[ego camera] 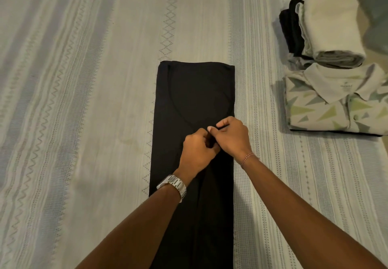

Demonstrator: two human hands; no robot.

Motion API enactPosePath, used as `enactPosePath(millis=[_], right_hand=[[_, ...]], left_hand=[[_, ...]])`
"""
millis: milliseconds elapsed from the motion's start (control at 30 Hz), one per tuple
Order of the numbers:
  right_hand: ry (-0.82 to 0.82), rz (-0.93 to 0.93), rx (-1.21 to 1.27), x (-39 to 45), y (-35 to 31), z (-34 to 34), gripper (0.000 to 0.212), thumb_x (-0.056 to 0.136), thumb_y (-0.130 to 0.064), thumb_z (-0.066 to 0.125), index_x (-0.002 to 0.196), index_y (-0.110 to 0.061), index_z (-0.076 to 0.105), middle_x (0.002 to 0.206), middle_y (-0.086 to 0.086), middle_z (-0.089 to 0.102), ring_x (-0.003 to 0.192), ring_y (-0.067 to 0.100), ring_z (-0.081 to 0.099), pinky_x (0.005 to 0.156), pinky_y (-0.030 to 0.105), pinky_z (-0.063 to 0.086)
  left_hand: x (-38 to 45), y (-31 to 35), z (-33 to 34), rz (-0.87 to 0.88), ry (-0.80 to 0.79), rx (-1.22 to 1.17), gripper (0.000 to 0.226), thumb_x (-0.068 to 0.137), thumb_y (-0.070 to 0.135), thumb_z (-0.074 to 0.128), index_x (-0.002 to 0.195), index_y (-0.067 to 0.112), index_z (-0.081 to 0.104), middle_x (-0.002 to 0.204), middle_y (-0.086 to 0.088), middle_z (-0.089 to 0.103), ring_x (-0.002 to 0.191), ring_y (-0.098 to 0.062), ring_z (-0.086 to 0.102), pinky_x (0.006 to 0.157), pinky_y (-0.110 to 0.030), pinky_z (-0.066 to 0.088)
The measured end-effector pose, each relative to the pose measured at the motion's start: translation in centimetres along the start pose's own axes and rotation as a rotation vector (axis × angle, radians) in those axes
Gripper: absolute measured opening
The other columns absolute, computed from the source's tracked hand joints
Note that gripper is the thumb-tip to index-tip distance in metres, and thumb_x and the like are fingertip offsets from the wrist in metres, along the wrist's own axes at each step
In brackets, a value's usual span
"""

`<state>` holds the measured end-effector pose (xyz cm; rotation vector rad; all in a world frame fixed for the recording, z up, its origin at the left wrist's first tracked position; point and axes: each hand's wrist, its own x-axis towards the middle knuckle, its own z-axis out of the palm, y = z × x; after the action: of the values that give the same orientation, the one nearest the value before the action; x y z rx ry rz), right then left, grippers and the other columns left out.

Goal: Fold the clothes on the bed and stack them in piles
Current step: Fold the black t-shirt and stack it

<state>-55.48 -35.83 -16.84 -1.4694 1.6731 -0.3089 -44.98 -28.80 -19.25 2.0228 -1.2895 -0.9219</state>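
Note:
A black garment (195, 92) lies folded into a long narrow strip down the middle of the bed, its far end square and flat. Both hands meet at its middle. My left hand (198, 151), with a metal watch on the wrist, has its fingers curled and pinches a small pleat of the black cloth. My right hand (231, 136), with a thin bracelet, pinches the same cloth right beside it, thumb and fingers closed on the fabric. The near end of the garment runs under my forearms and out of view.
The striped pale bedspread (84, 100) covers the bed. At the right stands a folded patterned collared shirt (336, 104). Behind it is a pile of folded white, grey and black clothes (323, 29). A dark piece of furniture shows at the top right corner.

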Motion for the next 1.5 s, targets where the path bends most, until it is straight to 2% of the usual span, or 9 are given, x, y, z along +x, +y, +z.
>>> enactPosePath(millis=[233, 333, 467, 833, 967, 1067, 1200, 1367, 1500], right_hand=[[0.031, -0.099, -0.018, -0.4, -1.6, 1.5, 0.007, 0.093, -0.026, 0.071, 0.094, -0.024, 0.066, 0.076, -0.013, 0.066, 0.072, 0.004, 0.063, 0.068, 0.028, 0.053], [0.022, -0.153, -0.248, -0.1, 0.3, 0.6, 0.031, 0.095, -0.012, 0.062, 0.122, -0.027, 0.059, 0.103, -0.001, 0.063, 0.092, 0.018, 0.063, 0.078, 0.039, 0.055], [-0.216, -0.414, -0.525, 1.0, 2.5, -0.7, 0.056, 0.093, -0.002, 0.062, 0.141, -0.029, 0.056, 0.128, 0.009, 0.045, 0.113, 0.024, 0.050, 0.090, 0.040, 0.053], [-0.302, -0.586, -0.530, 2.9, 1.9, -1.5, 0.017, 0.090, -0.027, 0.075, 0.104, -0.021, 0.067, 0.131, -0.002, 0.049, 0.113, 0.018, 0.046, 0.091, 0.035, 0.049], [-0.408, -0.638, -0.464, 3.0, 0.8, -1.8, 0.016, 0.089, -0.026, 0.077, 0.093, -0.027, 0.062, 0.141, -0.006, 0.056, 0.077, -0.008, 0.053, 0.082, 0.029, 0.050], [-0.430, -0.642, -0.446, 3.2, -0.3, -1.9, 0.018, 0.088, -0.022, 0.078, 0.089, -0.025, 0.061, 0.124, -0.005, 0.069, 0.067, -0.023, 0.053, 0.073, 0.017, 0.045], [-0.432, -0.563, -0.400, 3.3, -1.4, -1.4, 0.009, 0.090, -0.021, 0.076, 0.094, -0.017, 0.069, 0.071, -0.018, 0.063, 0.057, 0.012, 0.065, 0.061, 0.028, 0.053], [-0.393, -0.610, -0.397, 3.6, -2.2, 0.4, 0.007, 0.091, -0.022, 0.076, 0.097, -0.020, 0.074, 0.085, -0.019, 0.063, 0.066, -0.008, 0.053, 0.070, 0.015, 0.042], [-0.379, -0.639, -0.438, 3.4, -2.5, 1.7, 0.010, 0.093, -0.022, 0.074, 0.102, -0.018, 0.075, 0.104, -0.003, 0.071, 0.080, 0.005, 0.058, 0.083, 0.030, 0.053]], left_hand=[[0.8, -1.2, -2.7, -0.294, -0.040, -0.315, 0.008, 0.096, 0.005, 0.064, 0.090, 0.008, 0.068, 0.075, -0.009, 0.073, 0.063, -0.022, 0.073, 0.063, -0.038, 0.064], [0.8, -1.7, -2.6, -0.306, -0.090, -0.293, 0.004, 0.093, 0.008, 0.071, 0.094, 0.005, 0.069, 0.074, -0.009, 0.074, 0.065, -0.024, 0.074, 0.070, -0.044, 0.064], [0.8, -1.9, -1.5, -0.190, -0.119, -0.083, 0.032, 0.079, 0.029, 0.087, 0.101, 0.012, 0.069, 0.069, 0.002, 0.072, 0.065, -0.008, 0.070, 0.073, -0.029, 0.060], [0.6, -1.2, -0.5, -0.295, -0.028, -0.092, 0.019, 0.081, 0.030, 0.084, 0.088, 0.022, 0.069, 0.074, 0.006, 0.070, 0.070, -0.011, 0.069, 0.074, -0.036, 0.061], [0.4, -2.0, -1.5, -0.341, -0.036, -0.203, 0.017, 0.080, 0.029, 0.085, 0.082, 0.026, 0.068, 0.074, 0.004, 0.072, 0.069, -0.013, 0.071, 0.075, -0.041, 0.063], [0.3, -2.1, -2.5, -0.386, -0.049, -0.300, 0.016, 0.082, 0.028, 0.085, 0.089, 0.021, 0.073, 0.078, 0.000, 0.074, 0.071, -0.017, 0.074, 0.073, -0.041, 0.064], [0.3, -1.8, -3.7, -0.443, -0.074, -0.367, 0.015, 0.084, 0.019, 0.083, 0.087, 0.016, 0.068, 0.079, -0.005, 0.070, 0.067, -0.015, 0.070, 0.067, -0.037, 0.064], [0.6, -1.8, -4.5, -0.532, -0.193, -0.358, 0.016, 0.086, 0.009, 0.078, 0.083, 0.008, 0.063, 0.078, -0.010, 0.068, 0.067, -0.016, 0.068, 0.065, -0.035, 0.064], [0.1, -2.2, -5.3, -0.597, -0.402, -0.319, 0.026, 0.085, 0.004, 0.077, 0.072, 0.009, 0.055, 0.081, -0.020, 0.066, 0.070, -0.024, 0.070, 0.066, -0.036, 0.064]])
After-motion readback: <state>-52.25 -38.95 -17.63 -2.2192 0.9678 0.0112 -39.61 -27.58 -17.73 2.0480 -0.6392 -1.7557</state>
